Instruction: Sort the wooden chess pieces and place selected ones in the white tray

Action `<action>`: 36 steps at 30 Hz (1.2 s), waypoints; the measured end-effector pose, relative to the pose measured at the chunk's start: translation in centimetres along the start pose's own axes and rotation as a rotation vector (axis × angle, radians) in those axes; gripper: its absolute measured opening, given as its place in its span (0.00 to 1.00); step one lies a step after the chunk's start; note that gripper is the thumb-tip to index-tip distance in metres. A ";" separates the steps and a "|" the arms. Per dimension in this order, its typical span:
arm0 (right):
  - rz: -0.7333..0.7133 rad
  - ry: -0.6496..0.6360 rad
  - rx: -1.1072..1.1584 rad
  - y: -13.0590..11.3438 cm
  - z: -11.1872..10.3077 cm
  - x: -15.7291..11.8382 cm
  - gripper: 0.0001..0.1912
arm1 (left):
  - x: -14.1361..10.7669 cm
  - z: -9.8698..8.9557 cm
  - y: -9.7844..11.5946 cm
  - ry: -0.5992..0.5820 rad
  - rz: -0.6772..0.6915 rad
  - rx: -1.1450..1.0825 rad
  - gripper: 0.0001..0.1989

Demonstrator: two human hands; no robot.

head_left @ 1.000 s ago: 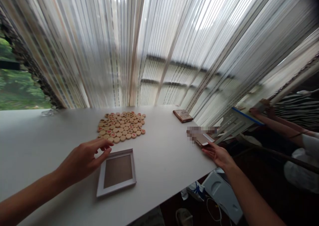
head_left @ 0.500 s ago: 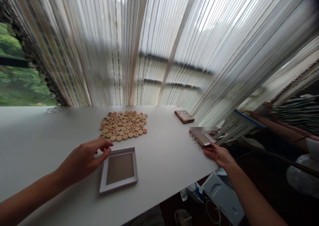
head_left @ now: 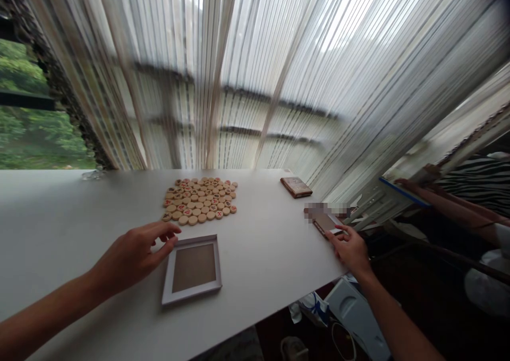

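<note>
- Left hand [head_left: 137, 248]: fingers loosely curved, gap between thumb and index. Thumb tip overlaps the far-left corner of the white-rimmed tray [head_left: 167, 282] in view; can't tell if it touches.
- Right hand [head_left: 354, 252]: thumb and fingers at the near end of the open shallow box [head_left: 327, 223]. Can't tell if they pinch it.
- Tray: flat, open side up, grey-brown base, near the front edge of the white surface [head_left: 255, 276].
- Shallow box: right edge of surface, open side up, far part pixelated.
- Xiangqi pieces [head_left: 201, 199]: round, wooden, one loose cluster beyond the tray. Some show red or black characters, some show plain faces.
- Brown flat case [head_left: 296, 187]: far right of surface, beyond the shallow box.
- Behind: striped sheer curtain [head_left: 247, 74]; greenery [head_left: 32, 127] through window, left.
- Right: another person's forearm [head_left: 442, 207] by a blue-edged board [head_left: 403, 192].
- Below the surface: pale plastic item [head_left: 358, 316], white cable [head_left: 342, 342].
</note>
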State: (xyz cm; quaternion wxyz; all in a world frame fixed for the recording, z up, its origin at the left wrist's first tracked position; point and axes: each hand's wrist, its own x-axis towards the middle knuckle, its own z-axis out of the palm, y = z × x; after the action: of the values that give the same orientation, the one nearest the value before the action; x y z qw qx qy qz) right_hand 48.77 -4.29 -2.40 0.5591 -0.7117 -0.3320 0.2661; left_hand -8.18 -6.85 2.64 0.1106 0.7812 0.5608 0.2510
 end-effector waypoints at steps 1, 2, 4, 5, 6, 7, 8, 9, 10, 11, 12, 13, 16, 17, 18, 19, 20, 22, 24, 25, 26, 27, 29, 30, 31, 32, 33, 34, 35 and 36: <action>-0.058 -0.002 -0.050 -0.2 0.0 -0.2 0.28 | 0.0 0.0 0.0 0.002 0.004 -0.001 0.18; -0.121 -0.007 -0.103 -0.4 0.1 -0.4 0.29 | 0.0 -0.1 0.0 0.003 0.006 -0.004 0.19; -0.240 -0.022 -0.197 -0.8 0.2 -0.8 0.31 | 0.1 -0.3 -0.1 0.008 0.002 -0.011 0.19; -0.291 -0.033 -0.234 -1.0 0.4 -1.1 0.32 | 0.1 -0.4 -0.2 0.012 -0.003 -0.015 0.19; -0.337 -0.047 -0.264 -1.2 0.7 -1.5 0.33 | 0.1 -0.5 -0.3 0.018 -0.009 -0.019 0.19; -0.375 -0.065 -0.286 -1.4 1.1 -2.0 0.33 | 0.1 -0.5 -0.5 0.026 -0.015 -0.023 0.19; -0.407 -0.084 -0.300 -1.6 1.7 -2.6 0.33 | 0.2 -0.6 -0.7 0.036 -0.020 -0.030 0.19; -0.437 -0.110 -0.308 -2.0 2.5 -3.3 0.32 | 0.3 -0.6 -0.9 0.047 -0.025 -0.038 0.19; -0.465 -0.141 -0.311 -2.5 3.4 -4.1 0.30 | 0.5 -0.5 -1.2 0.066 -0.033 -0.044 0.18; -0.501 -0.189 -0.307 -3.1 4.6 -5.1 0.28 | 0.7 -0.5 -1.5 0.092 -0.039 -0.050 0.18; -0.564 -0.261 -0.293 -3.8 5.9 -6.0 0.26 | 1.0 -0.4 -1.7 0.119 -0.042 -0.058 0.17; -0.616 -0.332 -0.268 -4.7 7.3 -7.0 0.24 | 1.4 -0.4 -1.9 0.159 -0.049 -0.070 0.15; -0.707 -0.531 -0.160 -7.4 12.4 -9.6 0.18 | 3.1 -0.7 -2.2 0.267 -0.097 -0.089 0.14; -0.716 -0.564 -0.145 -8.2 14.3 -10.2 0.18 | 3.8 -0.8 -2.2 0.302 -0.117 -0.085 0.14; -0.725 -0.590 -0.128 -9.0 16.2 -10.7 0.18 | 4.5 -1.0 -2.2 0.334 -0.134 -0.082 0.15; -0.732 -0.611 -0.111 -9.6 18.2 -10.9 0.18 | 5.1 -1.2 -2.1 0.371 -0.152 -0.081 0.15; -0.739 -0.624 -0.092 -10.2 20.1 -11.1 0.18 | 5.8 -1.3 -2.0 0.404 -0.167 -0.082 0.14; -0.747 -0.624 -0.051 -11.1 23.9 -11.0 0.19 | 6.8 -1.5 -1.9 0.461 -0.187 -0.086 0.14; -0.743 -0.592 -0.007 -11.7 27.2 -10.6 0.20 | 7.4 -1.3 -2.0 0.498 -0.193 -0.092 0.14; -0.737 -0.566 0.014 -11.9 28.6 -10.3 0.20 | 7.5 -1.1 -2.2 0.509 -0.191 -0.094 0.13; -0.728 -0.537 0.033 -12.0 29.7 -9.9 0.21 | 7.6 -0.9 -2.5 0.515 -0.186 -0.094 0.13; -0.717 -0.506 0.048 -11.9 30.6 -9.6 0.21 | 7.5 -0.6 -2.8 0.518 -0.181 -0.092 0.13; -0.694 -0.446 0.070 -11.5 31.6 -8.7 0.20 | 7.1 0.1 -3.8 0.522 -0.171 -0.083 0.12; -0.684 -0.420 0.076 -11.1 31.9 -8.2 0.19 | 6.9 0.4 -4.3 0.524 -0.168 -0.079 0.11; -0.677 -0.400 0.078 -10.7 31.9 -7.8 0.18 | 6.7 0.7 -4.8 0.528 -0.166 -0.074 0.11; -0.673 -0.384 0.077 -10.3 31.9 -7.3 0.17 | 6.4 1.0 -5.2 0.531 -0.165 -0.071 0.11; -0.672 -0.373 0.075 -9.9 31.8 -7.0 0.17 | 6.3 1.2 -5.5 0.531 -0.163 -0.070 0.11; -0.674 -0.364 0.071 -9.6 31.7 -6.7 0.17 | 6.1 1.4 -5.8 0.528 -0.158 -0.070 0.12; -0.677 -0.362 0.066 -9.4 31.6 -6.5 0.17 | 6.0 1.6 -5.9 0.520 -0.150 -0.072 0.12; -0.682 -0.364 0.060 -9.2 31.6 -6.4 0.17 | 5.9 1.7 -6.0 0.509 -0.141 -0.074 0.11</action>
State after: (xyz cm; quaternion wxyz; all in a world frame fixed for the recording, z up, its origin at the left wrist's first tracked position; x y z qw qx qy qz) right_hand 19.41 11.74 -0.81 0.5678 -0.4848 -0.6356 0.1964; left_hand -10.81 0.86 0.08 0.0119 0.6475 0.6138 0.4515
